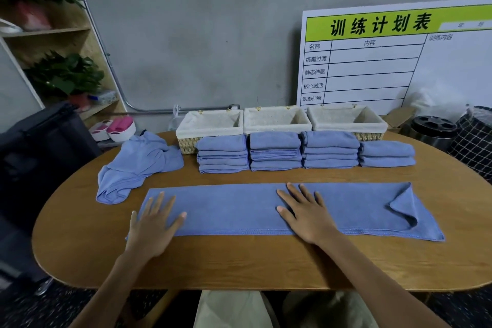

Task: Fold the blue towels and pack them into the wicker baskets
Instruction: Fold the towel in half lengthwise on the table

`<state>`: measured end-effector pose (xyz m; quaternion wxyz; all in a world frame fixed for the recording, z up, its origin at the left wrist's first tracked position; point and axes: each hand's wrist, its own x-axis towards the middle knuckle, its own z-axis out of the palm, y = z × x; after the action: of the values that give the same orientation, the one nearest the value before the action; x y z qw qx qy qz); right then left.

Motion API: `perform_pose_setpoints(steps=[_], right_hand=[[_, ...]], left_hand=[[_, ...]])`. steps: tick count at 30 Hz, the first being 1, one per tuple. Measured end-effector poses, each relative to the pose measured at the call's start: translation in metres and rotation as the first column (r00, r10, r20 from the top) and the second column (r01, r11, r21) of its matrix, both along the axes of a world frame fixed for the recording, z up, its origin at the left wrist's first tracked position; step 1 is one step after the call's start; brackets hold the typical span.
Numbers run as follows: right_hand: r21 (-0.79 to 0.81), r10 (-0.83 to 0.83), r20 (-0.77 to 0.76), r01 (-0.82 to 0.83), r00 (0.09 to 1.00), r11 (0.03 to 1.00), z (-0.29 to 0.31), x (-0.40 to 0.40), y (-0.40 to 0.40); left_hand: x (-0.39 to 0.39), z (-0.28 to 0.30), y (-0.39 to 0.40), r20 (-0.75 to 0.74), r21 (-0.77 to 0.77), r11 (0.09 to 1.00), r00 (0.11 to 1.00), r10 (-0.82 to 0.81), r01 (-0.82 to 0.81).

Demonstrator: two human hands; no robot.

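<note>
Both hands lie flat, fingers spread, palms down: left hand [153, 224] on the left end of the long blue towel [239, 210], right hand [306, 213] near its middle, on the counter [80, 247]; folded stacks [277, 150] front three empty wicker baskets [277, 117]

Whiteboard [399, 61]: cut off at right edge; lower rows hidden behind baskets [277, 120].
Baskets: fronts hidden by towel stacks [275, 150].
Tabletop [239, 261]: right end out of frame.
Towel [239, 208]: left end covered by left hand [151, 226].
Shelf [53, 34] contents: blurred.
</note>
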<state>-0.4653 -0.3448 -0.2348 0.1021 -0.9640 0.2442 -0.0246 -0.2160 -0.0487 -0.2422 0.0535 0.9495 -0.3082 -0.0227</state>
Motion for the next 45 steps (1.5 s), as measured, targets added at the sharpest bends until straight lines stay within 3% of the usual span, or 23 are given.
perform_pose_setpoints(steps=[4, 5, 7, 11, 17, 21, 24, 31, 33, 35, 37, 39, 40, 42, 45], right_hand=[[-0.008, -0.011, -0.002, 0.011, 1.0, 1.0, 0.002, 0.0, 0.0], [-0.011, -0.011, -0.002, 0.011, 1.0, 1.0, 0.002, 0.0, 0.0], [-0.02, -0.017, -0.001, 0.017, 1.0, 1.0, 0.001, 0.0, 0.0], [-0.048, -0.022, 0.001, 0.022, 1.0, 0.999, -0.001, -0.001, 0.0], [-0.066, -0.036, -0.007, 0.036, 0.999, 0.997, 0.002, 0.001, 0.003], [-0.074, -0.031, -0.01, 0.03, 0.999, 0.997, 0.004, 0.001, 0.006], [-0.091, -0.035, -0.031, 0.032, 0.999, 0.995, 0.005, 0.001, 0.007], [-0.094, -0.045, -0.026, 0.042, 0.999, 0.995, 0.002, 0.001, 0.005], [-0.094, -0.05, -0.018, 0.048, 0.999, 0.994, 0.001, 0.001, 0.005], [-0.095, -0.048, -0.013, 0.046, 0.999, 0.994, 0.001, 0.0, 0.006], [-0.096, -0.037, -0.005, 0.037, 0.999, 0.995, 0.002, 0.001, 0.006], [-0.091, -0.027, -0.01, 0.026, 1.0, 0.995, 0.003, 0.0, 0.006], [-0.086, -0.024, -0.017, 0.022, 1.0, 0.996, 0.003, 0.0, 0.006], [-0.077, -0.028, -0.032, 0.026, 0.999, 0.997, 0.003, -0.001, 0.003], [-0.06, -0.042, -0.039, 0.039, 0.998, 0.997, 0.004, -0.007, -0.006]], left_hand=[[0.01, -0.001, 0.016, 0.009, -0.418, 0.906, 0.997, 0.082, -0.07], [0.014, 0.001, 0.024, 0.034, -0.46, 0.884, 0.993, 0.116, -0.088], [0.019, 0.005, 0.037, 0.071, -0.471, 0.875, 0.984, 0.165, -0.113], [0.013, 0.012, 0.044, 0.004, -0.536, 0.839, 0.994, 0.113, -0.094], [0.009, 0.019, 0.045, 0.082, -0.691, 0.723, 0.995, 0.06, 0.013], [0.006, 0.021, 0.044, 0.047, -0.738, 0.675, 0.997, 0.053, -0.001], [0.009, 0.02, 0.044, 0.051, -0.692, 0.721, 0.994, 0.094, -0.032], [0.019, 0.027, 0.046, 0.035, -0.412, 0.905, 0.99, 0.134, -0.108], [0.017, 0.035, 0.04, 0.102, -0.332, 0.931, 0.976, 0.193, -0.15], [0.008, 0.043, 0.023, 0.2, -0.342, 0.937, 0.969, 0.149, -0.073], [-0.007, 0.047, -0.004, 0.246, -0.422, 0.895, 0.969, -0.04, 0.144], [-0.02, 0.041, -0.032, 0.144, -0.398, 0.887, 0.971, -0.189, 0.232], [-0.024, 0.034, -0.042, 0.063, -0.304, 0.929, 0.977, -0.204, 0.214], [-0.026, 0.015, -0.051, -0.019, -0.04, 0.991, 0.992, -0.127, 0.127], [-0.022, 0.005, -0.044, -0.017, 0.044, 0.997, 0.998, -0.057, 0.058]])
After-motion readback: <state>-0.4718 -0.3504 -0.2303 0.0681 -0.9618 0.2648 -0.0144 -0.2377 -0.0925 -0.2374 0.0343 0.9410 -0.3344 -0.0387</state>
